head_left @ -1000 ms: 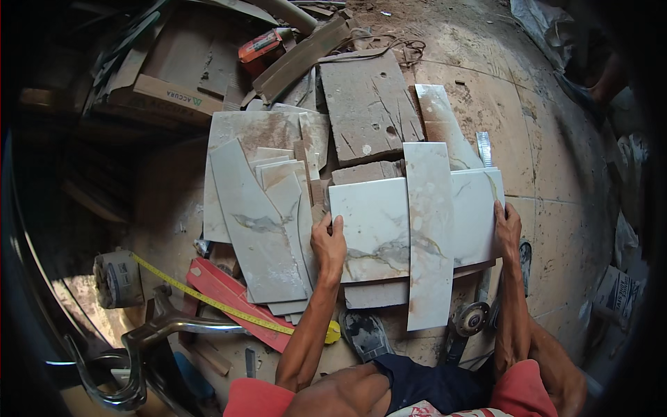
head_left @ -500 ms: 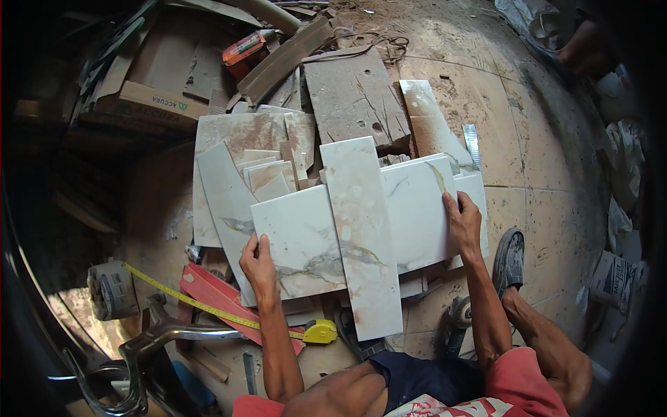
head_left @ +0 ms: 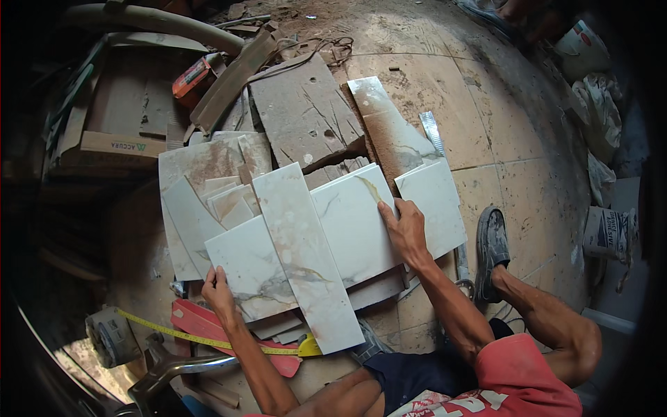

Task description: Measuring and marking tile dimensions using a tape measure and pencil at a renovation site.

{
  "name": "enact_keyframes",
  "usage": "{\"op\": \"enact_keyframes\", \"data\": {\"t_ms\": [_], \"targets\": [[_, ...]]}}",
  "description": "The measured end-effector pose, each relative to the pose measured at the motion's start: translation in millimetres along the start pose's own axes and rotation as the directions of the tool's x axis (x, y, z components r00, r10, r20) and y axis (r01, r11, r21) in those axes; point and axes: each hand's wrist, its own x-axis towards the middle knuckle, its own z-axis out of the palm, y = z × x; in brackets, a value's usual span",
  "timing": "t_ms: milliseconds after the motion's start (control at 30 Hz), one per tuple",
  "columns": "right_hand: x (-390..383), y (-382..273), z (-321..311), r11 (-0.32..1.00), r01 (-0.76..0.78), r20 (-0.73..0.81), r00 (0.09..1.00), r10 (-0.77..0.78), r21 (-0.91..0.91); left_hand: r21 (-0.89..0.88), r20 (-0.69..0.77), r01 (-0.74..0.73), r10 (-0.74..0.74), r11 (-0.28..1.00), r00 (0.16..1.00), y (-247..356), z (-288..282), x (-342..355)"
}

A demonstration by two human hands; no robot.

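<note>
1. Left hand (head_left: pixel 220 295): fingers partly curled at the lower-left edge of the wide tile (head_left: pixel 351 226), gripping it. Far fingertips hidden.
2. Right hand (head_left: pixel 405 233): pinch grip on the tile's right end, thumb on the face, other fingers behind the edge.
3. Wide tile: white, grey-veined, glossy. Sits between both hands in front of the person, left end lower in view than the right. Cannot tell if it bears on the pieces beneath.
4. Narrow tile strip (head_left: pixel 302 254): lies slantwise across the wide tile's face, overhanging top and bottom edges. Neither hand on it.
5. Second white tile (head_left: pixel 434 208): just right of the right hand.
6. Cut tile pieces (head_left: pixel 191 212): piled left of the wide tile, partly covered by it.
7. Tape measure (head_left: pixel 308 345): yellow, near the strip's lower end, blade run out leftward over a red bar (head_left: pixel 191 317).
8. Scarred grey slab (head_left: pixel 302 111): beyond the tiles.
9. Cardboard box (head_left: pixel 118 142): far left. Dark shoe (head_left: pixel 491 233): right, on the tiled floor (head_left: pixel 486 184).
</note>
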Motion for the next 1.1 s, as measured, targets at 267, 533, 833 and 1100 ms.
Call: {"op": "enact_keyframes", "data": {"t_ms": [267,533,833,1100], "targets": [[3,-12,-3,0.994,-0.034,0.094,0.995,0.043,-0.103,0.046,-0.008,0.008,-0.008,0.999,1.0,-8,-8,9],[7,-11,-13,0.988,-0.009,0.126,0.992,0.029,-0.155,0.129,-0.108,-0.035,0.05,0.991,0.993,-6,7,6],[47,145,-115,0.977,-0.21,-0.359,0.91,0.206,0.028,0.266,-0.073,-0.146,0.17,0.953,0.983,-21,-3,12],[45,202,-117,0.962,-0.185,0.244,0.942,0.231,-0.198,0.318,-0.04,-0.106,0.125,0.942,0.991,-12,-6,4]]}}
